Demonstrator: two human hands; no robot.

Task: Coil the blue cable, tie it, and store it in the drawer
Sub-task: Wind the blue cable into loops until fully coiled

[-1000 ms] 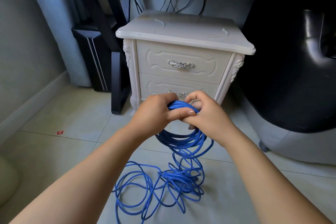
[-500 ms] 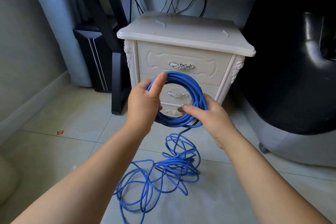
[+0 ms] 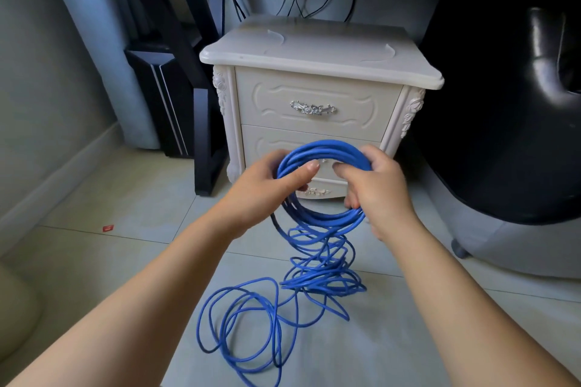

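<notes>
Left hand (image 3: 267, 188), right hand (image 3: 383, 192) curl fingers (image 3: 345, 171) round blue cable (image 3: 327, 146) — 2 drawers (image 3: 267, 104) closed.

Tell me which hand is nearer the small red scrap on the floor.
Left. The left hand grips the coiled blue cable on its left side, right of the red scrap; the right hand grips the coil's opposite side, farther right.

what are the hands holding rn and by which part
Both hands hold the blue cable by its coiled ring: the left hand grips the ring's left side, the right hand its right side. The uncoiled rest trails onto the floor.
</notes>
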